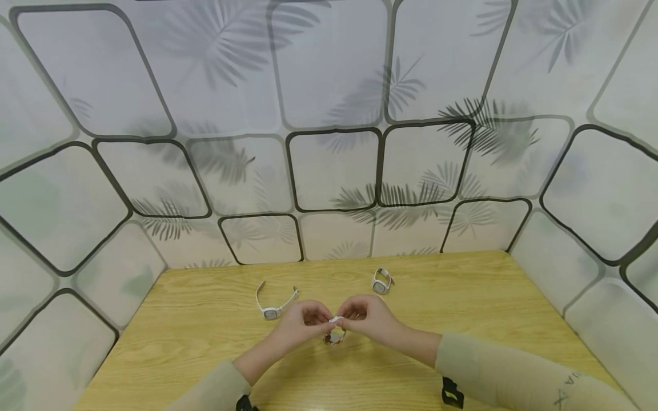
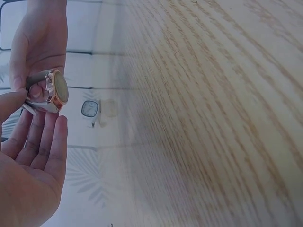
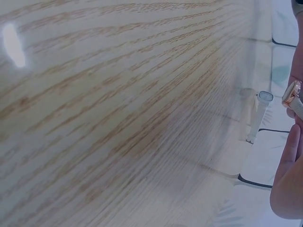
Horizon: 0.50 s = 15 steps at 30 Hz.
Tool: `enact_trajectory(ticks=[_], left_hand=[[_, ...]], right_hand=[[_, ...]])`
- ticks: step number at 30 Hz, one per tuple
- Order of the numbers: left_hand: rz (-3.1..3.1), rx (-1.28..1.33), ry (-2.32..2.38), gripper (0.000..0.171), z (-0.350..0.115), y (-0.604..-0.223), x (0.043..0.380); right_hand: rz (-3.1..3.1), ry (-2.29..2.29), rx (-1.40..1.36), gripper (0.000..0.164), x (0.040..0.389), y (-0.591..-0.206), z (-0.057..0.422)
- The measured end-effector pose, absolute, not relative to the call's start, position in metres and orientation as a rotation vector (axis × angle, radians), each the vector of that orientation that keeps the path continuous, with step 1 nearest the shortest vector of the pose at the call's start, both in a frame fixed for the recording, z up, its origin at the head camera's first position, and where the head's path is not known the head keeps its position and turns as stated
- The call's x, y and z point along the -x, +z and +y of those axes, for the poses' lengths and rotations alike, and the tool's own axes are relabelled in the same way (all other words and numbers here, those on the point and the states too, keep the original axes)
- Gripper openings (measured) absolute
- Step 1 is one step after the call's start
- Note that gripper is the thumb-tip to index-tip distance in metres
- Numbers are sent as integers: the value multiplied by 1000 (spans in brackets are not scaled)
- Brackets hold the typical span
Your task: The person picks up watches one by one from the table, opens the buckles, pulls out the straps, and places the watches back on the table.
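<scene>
Between both hands hangs a wristwatch (image 1: 335, 338) with a rose-gold case and a white strap. My left hand (image 1: 304, 321) and my right hand (image 1: 371, 317) pinch its strap ends together, so the strap forms a loop with the case at the bottom. In the left wrist view the watch case (image 2: 60, 87) faces right, and the left hand (image 2: 33, 175) holds the strap with thumb and fingers. Fingers partly hide the strap's joint. At the right wrist view's edge, the right hand (image 3: 289, 175) and part of the watch (image 3: 291, 94) show.
On the wooden table (image 1: 205, 354), a white square-faced watch (image 1: 270, 313) lies with its strap spread, left of the hands. Another white watch (image 1: 380, 286), its strap looped, stands behind the right hand. A patterned cloth wall (image 1: 334, 171) encloses the table's back and sides.
</scene>
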<state>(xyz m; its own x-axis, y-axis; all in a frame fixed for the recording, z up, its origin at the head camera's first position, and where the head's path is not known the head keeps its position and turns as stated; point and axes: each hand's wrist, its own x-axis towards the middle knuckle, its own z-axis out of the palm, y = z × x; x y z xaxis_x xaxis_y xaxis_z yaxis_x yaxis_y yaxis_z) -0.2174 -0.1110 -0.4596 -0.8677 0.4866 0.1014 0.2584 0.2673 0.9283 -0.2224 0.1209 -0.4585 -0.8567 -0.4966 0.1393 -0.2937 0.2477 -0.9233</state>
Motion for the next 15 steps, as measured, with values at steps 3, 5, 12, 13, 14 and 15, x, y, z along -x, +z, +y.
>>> enact_trajectory(ticks=[3, 5, 12, 13, 14, 15], left_hand=[[2334, -696, 1645, 14, -111, -460, 216], [2337, -702, 1646, 13, -111, -460, 216], [2338, -725, 1651, 12, -112, -463, 217], [2341, -727, 1649, 12, -112, -463, 217], [2341, -729, 1647, 12, -112, -463, 217], [2341, -728, 1647, 12, -112, -463, 217]], right_hand=[[2336, -1664, 742, 11, 222, -459, 120], [2333, -1674, 731, 11, 221, -458, 120], [2362, -1686, 737, 11, 222, -461, 121], [2371, -1681, 736, 11, 222, -462, 121], [2378, -1677, 733, 10, 223, -462, 121], [2380, -1677, 730, 10, 223, -462, 121]])
